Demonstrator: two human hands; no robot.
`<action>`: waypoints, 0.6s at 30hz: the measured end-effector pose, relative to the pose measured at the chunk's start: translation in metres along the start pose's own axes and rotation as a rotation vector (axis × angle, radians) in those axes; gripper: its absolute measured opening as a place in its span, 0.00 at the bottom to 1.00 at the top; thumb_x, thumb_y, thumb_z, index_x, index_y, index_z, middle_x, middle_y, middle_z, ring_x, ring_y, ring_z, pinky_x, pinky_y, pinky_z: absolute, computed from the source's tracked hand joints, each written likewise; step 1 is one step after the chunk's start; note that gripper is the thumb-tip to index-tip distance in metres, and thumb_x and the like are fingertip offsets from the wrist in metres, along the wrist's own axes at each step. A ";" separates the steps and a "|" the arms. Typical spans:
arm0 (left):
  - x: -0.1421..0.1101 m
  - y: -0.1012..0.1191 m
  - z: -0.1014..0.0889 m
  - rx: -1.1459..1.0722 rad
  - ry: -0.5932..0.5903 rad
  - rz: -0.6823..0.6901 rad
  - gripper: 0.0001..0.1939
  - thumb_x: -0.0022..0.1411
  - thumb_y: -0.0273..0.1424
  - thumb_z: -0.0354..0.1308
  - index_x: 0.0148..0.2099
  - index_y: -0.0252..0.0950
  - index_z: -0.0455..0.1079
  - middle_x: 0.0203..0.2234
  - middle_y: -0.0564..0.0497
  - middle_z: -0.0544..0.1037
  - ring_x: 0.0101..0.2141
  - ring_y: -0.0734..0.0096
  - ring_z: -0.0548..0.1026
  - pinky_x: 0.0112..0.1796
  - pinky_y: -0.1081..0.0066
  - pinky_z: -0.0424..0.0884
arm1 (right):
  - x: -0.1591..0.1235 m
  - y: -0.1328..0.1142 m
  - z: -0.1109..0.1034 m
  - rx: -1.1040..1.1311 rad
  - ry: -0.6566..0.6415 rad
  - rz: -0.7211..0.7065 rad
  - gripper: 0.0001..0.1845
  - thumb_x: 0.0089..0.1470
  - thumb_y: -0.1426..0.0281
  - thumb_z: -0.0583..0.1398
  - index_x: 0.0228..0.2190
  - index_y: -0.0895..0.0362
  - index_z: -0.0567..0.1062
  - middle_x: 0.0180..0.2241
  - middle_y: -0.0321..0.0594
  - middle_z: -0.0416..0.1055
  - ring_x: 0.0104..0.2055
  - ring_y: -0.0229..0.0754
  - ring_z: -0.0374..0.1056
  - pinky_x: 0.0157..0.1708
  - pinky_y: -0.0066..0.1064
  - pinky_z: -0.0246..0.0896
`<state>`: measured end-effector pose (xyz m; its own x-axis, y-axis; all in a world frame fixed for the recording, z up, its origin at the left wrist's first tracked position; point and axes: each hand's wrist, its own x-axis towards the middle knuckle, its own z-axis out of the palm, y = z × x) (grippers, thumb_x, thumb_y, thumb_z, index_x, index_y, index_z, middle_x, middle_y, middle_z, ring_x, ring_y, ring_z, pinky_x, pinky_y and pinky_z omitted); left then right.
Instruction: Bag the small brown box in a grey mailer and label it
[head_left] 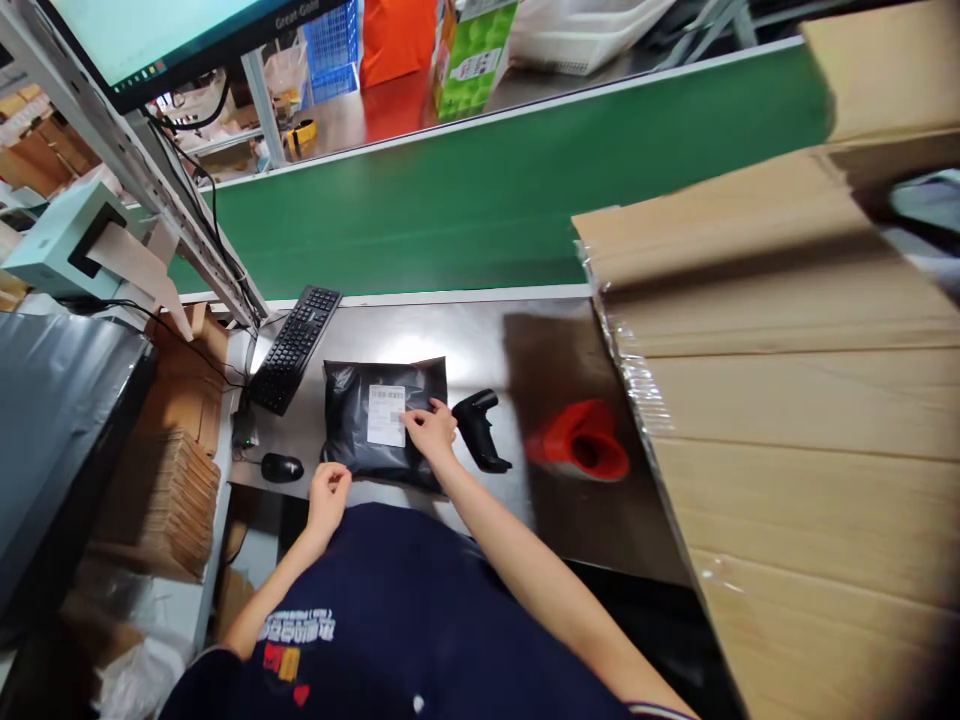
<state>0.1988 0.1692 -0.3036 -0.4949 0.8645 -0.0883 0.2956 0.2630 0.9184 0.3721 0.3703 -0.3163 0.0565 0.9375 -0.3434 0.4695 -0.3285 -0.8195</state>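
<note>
A black plastic mailer bag (352, 425) lies flat on the metal table (465, 340), with a white shipping label (385, 414) on top. My right hand (433, 430) rests on the bag, fingertips pressing the label's right edge. My left hand (328, 492) hovers at the bag's near left corner with fingers curled, holding nothing that I can see. A black barcode scanner (480, 430) lies just right of my right hand.
A black keyboard (294, 347) and mouse (282, 467) lie left of the bag. A red tape dispenser (585, 447) sits further right. Stacked flat cardboard (795, 420) fills the right side. A green conveyor belt (480, 190) runs behind the table. Label printer (64, 240) at left.
</note>
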 end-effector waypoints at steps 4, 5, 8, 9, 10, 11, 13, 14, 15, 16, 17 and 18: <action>0.026 0.004 0.006 0.312 0.022 0.226 0.12 0.72 0.31 0.54 0.47 0.36 0.79 0.47 0.40 0.83 0.51 0.57 0.80 0.55 0.54 0.77 | -0.004 0.009 0.013 -0.228 0.008 -0.115 0.15 0.58 0.59 0.64 0.30 0.58 0.82 0.74 0.55 0.51 0.71 0.71 0.49 0.67 0.63 0.51; 0.039 0.012 0.017 0.410 -0.019 0.302 0.15 0.73 0.30 0.52 0.53 0.37 0.79 0.53 0.40 0.83 0.57 0.55 0.78 0.61 0.51 0.73 | -0.006 0.010 0.014 -0.271 0.008 -0.166 0.15 0.59 0.58 0.64 0.31 0.58 0.81 0.74 0.57 0.50 0.71 0.71 0.49 0.67 0.62 0.51; 0.087 0.040 0.063 0.690 -0.214 0.468 0.26 0.75 0.28 0.45 0.69 0.37 0.70 0.69 0.42 0.72 0.71 0.56 0.66 0.71 0.49 0.61 | -0.010 0.015 0.016 -0.408 0.034 -0.313 0.15 0.61 0.59 0.63 0.36 0.59 0.79 0.72 0.61 0.53 0.71 0.69 0.51 0.66 0.60 0.53; 0.102 0.048 0.080 0.768 -0.279 0.490 0.28 0.76 0.29 0.43 0.73 0.36 0.66 0.72 0.42 0.68 0.73 0.56 0.62 0.73 0.49 0.58 | -0.012 0.018 0.017 -0.446 0.057 -0.348 0.15 0.62 0.61 0.61 0.39 0.60 0.79 0.72 0.63 0.55 0.70 0.69 0.53 0.66 0.59 0.55; 0.115 0.054 0.096 0.833 -0.329 0.486 0.29 0.77 0.30 0.42 0.75 0.35 0.62 0.74 0.42 0.64 0.75 0.56 0.58 0.73 0.48 0.56 | -0.015 0.022 0.018 -0.475 0.084 -0.370 0.15 0.64 0.62 0.59 0.43 0.60 0.78 0.71 0.64 0.56 0.69 0.68 0.55 0.65 0.59 0.56; 0.125 0.057 0.109 0.885 -0.366 0.468 0.30 0.78 0.33 0.42 0.77 0.33 0.58 0.75 0.41 0.61 0.76 0.54 0.56 0.74 0.48 0.55 | -0.017 0.028 0.018 -0.492 0.113 -0.371 0.18 0.64 0.63 0.58 0.48 0.61 0.77 0.70 0.66 0.57 0.69 0.68 0.57 0.65 0.60 0.57; 0.136 0.058 0.127 0.955 -0.404 0.427 0.34 0.79 0.40 0.43 0.79 0.32 0.52 0.78 0.40 0.55 0.77 0.51 0.51 0.74 0.45 0.51 | -0.021 0.044 0.018 -0.476 0.160 -0.335 0.26 0.63 0.61 0.57 0.57 0.63 0.72 0.69 0.69 0.58 0.68 0.69 0.58 0.64 0.62 0.59; 0.137 0.057 0.131 0.977 -0.415 0.420 0.36 0.78 0.45 0.43 0.80 0.34 0.51 0.78 0.40 0.52 0.77 0.49 0.49 0.74 0.42 0.50 | -0.022 0.054 0.017 -0.440 0.173 -0.313 0.30 0.62 0.60 0.58 0.60 0.64 0.69 0.68 0.70 0.58 0.68 0.70 0.58 0.64 0.63 0.59; 0.136 0.055 0.133 0.994 -0.424 0.426 0.38 0.77 0.48 0.44 0.81 0.37 0.49 0.79 0.40 0.49 0.78 0.47 0.46 0.74 0.39 0.48 | -0.022 0.063 0.016 -0.383 0.180 -0.298 0.34 0.61 0.58 0.58 0.62 0.64 0.66 0.67 0.69 0.60 0.68 0.70 0.59 0.64 0.64 0.59; 0.135 0.053 0.134 1.011 -0.428 0.437 0.39 0.77 0.51 0.45 0.81 0.41 0.48 0.79 0.41 0.47 0.78 0.44 0.45 0.73 0.36 0.47 | -0.022 0.072 0.013 -0.307 0.189 -0.291 0.36 0.59 0.57 0.58 0.63 0.63 0.65 0.66 0.68 0.62 0.68 0.69 0.59 0.65 0.64 0.60; 0.133 0.052 0.134 1.029 -0.427 0.446 0.39 0.76 0.53 0.46 0.81 0.44 0.47 0.80 0.42 0.46 0.78 0.40 0.43 0.72 0.31 0.47 | -0.020 0.079 0.010 -0.218 0.202 -0.287 0.36 0.58 0.57 0.58 0.63 0.62 0.65 0.64 0.66 0.64 0.68 0.67 0.60 0.65 0.63 0.60; 0.132 0.053 0.135 1.048 -0.420 0.455 0.39 0.75 0.54 0.47 0.81 0.47 0.48 0.80 0.42 0.45 0.78 0.37 0.43 0.71 0.27 0.46 | -0.018 0.085 0.006 -0.129 0.220 -0.280 0.35 0.57 0.57 0.57 0.62 0.60 0.65 0.63 0.65 0.67 0.67 0.66 0.62 0.66 0.62 0.60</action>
<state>0.2592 0.3552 -0.3191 0.0715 0.9882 -0.1355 0.9861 -0.0496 0.1584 0.4054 0.3252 -0.3825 0.0916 0.9958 0.0046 0.6001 -0.0515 -0.7983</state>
